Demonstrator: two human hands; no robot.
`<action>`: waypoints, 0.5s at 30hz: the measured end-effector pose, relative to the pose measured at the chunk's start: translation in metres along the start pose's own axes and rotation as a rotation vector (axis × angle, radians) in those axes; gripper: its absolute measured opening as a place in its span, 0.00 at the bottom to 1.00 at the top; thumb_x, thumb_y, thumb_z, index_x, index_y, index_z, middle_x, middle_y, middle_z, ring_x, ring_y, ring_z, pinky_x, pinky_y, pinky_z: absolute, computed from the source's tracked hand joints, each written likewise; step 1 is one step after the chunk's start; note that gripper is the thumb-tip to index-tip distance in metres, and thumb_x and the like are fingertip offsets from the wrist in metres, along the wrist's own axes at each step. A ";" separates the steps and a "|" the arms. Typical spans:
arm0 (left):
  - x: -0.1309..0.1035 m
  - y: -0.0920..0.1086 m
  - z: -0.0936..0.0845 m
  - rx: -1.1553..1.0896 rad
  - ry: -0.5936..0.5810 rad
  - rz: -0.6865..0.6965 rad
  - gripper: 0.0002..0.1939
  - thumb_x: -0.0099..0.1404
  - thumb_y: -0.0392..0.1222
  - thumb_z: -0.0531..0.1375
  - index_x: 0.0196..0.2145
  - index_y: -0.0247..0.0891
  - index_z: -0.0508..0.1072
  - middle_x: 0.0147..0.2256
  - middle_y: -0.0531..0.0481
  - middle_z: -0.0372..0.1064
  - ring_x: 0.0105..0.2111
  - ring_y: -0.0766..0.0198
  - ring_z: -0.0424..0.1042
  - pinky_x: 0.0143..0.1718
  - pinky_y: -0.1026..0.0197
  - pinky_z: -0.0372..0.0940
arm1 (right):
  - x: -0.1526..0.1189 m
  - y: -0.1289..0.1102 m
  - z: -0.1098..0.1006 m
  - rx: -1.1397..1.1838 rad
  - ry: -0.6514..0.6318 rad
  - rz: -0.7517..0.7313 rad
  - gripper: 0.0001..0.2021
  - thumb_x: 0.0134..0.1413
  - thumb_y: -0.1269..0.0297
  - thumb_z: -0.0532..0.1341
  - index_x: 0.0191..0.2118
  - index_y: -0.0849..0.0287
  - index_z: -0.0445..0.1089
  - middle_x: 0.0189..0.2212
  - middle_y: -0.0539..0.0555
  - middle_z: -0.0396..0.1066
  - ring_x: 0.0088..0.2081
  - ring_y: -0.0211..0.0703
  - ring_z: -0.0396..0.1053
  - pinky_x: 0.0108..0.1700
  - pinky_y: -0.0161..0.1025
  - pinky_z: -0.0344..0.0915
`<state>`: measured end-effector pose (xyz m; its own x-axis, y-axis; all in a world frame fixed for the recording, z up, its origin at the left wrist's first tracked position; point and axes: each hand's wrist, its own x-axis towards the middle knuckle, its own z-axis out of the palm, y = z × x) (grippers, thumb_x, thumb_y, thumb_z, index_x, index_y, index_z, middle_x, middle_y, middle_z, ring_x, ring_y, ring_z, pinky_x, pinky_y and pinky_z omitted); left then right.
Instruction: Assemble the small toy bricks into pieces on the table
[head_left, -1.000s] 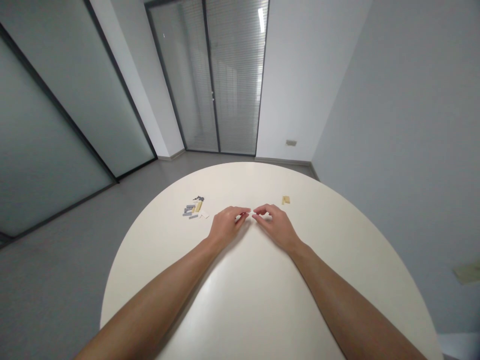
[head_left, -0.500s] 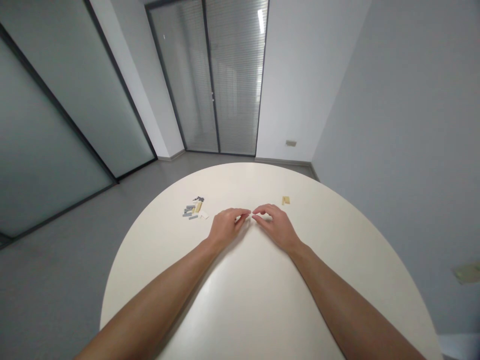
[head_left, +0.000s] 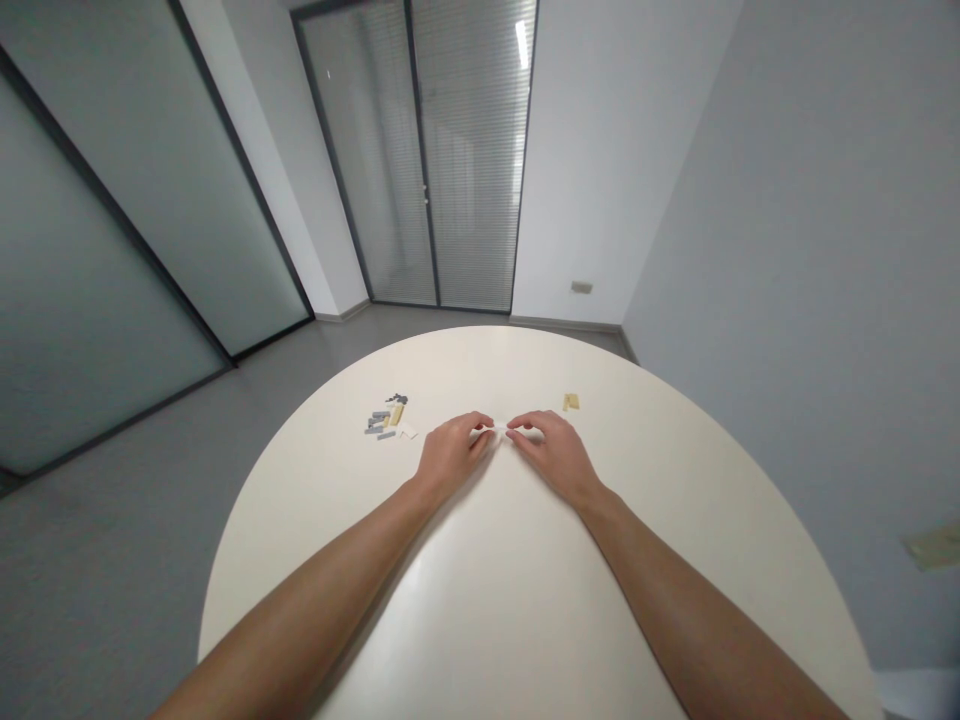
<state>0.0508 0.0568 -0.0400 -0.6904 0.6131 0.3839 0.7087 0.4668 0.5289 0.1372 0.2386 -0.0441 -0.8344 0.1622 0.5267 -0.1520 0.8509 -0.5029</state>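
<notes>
A small white piece [head_left: 500,428] spans the gap between my two hands over the middle of the round table. My left hand [head_left: 456,445] pinches its left end between thumb and fingers. At its right end, the thumb and fingertips of my right hand [head_left: 551,447] close on the same piece. Its exact shape is too small to tell. Left of my left hand lie grey bars [head_left: 385,435], a tan piece [head_left: 397,413], small dark pieces [head_left: 401,399] and white pieces [head_left: 409,431]. Beyond my right hand lies a flat yellow piece [head_left: 571,401].
The white round table [head_left: 480,620] extends under both forearms, its far edge curving behind the pieces. Past it are the grey floor [head_left: 112,560], a glass door with blinds [head_left: 472,180], frosted panels at the left and pale walls.
My left fingertips have drawn slightly left, away from my right ones, and more of the white piece shows between them. My right hand has hardly moved.
</notes>
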 end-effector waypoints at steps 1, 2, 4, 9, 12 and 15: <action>0.000 0.000 0.000 0.020 0.001 0.006 0.10 0.69 0.43 0.57 0.45 0.46 0.76 0.45 0.53 0.78 0.46 0.60 0.75 0.47 0.59 0.68 | 0.000 0.001 0.000 -0.046 0.001 0.014 0.06 0.62 0.61 0.62 0.40 0.53 0.76 0.38 0.52 0.78 0.42 0.47 0.71 0.47 0.43 0.63; 0.000 0.001 0.000 0.038 0.001 0.012 0.10 0.69 0.43 0.57 0.45 0.45 0.76 0.45 0.52 0.77 0.47 0.59 0.74 0.49 0.58 0.68 | 0.000 0.002 0.000 -0.097 -0.001 0.028 0.06 0.62 0.61 0.62 0.40 0.53 0.76 0.39 0.52 0.78 0.43 0.47 0.71 0.47 0.43 0.63; 0.000 0.001 0.000 0.057 -0.007 0.023 0.10 0.69 0.43 0.56 0.45 0.44 0.75 0.46 0.50 0.77 0.48 0.58 0.73 0.51 0.56 0.67 | 0.000 0.002 -0.002 -0.207 -0.009 0.053 0.06 0.62 0.61 0.62 0.41 0.53 0.76 0.40 0.52 0.78 0.43 0.48 0.71 0.46 0.43 0.63; -0.001 0.001 0.002 0.061 -0.039 0.045 0.11 0.68 0.42 0.56 0.45 0.43 0.75 0.46 0.49 0.76 0.50 0.57 0.71 0.51 0.55 0.66 | 0.001 0.001 -0.005 -0.455 -0.060 0.106 0.08 0.64 0.61 0.60 0.42 0.54 0.77 0.41 0.54 0.79 0.44 0.49 0.71 0.44 0.43 0.62; -0.002 0.001 0.002 0.055 -0.041 0.048 0.11 0.68 0.41 0.55 0.44 0.43 0.76 0.47 0.49 0.75 0.50 0.57 0.70 0.52 0.55 0.66 | 0.001 0.000 -0.005 -0.531 -0.103 0.133 0.10 0.65 0.61 0.58 0.42 0.53 0.78 0.41 0.54 0.79 0.44 0.49 0.71 0.43 0.42 0.61; -0.002 0.001 0.002 0.057 -0.050 0.052 0.11 0.68 0.41 0.55 0.43 0.43 0.76 0.46 0.49 0.76 0.50 0.57 0.70 0.52 0.56 0.65 | 0.002 0.000 -0.003 -0.561 -0.123 0.147 0.12 0.66 0.62 0.56 0.43 0.54 0.78 0.42 0.55 0.78 0.45 0.49 0.70 0.44 0.42 0.61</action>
<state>0.0534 0.0578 -0.0417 -0.6455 0.6678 0.3707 0.7514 0.4682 0.4649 0.1374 0.2399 -0.0412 -0.8857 0.2680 0.3791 0.2455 0.9634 -0.1076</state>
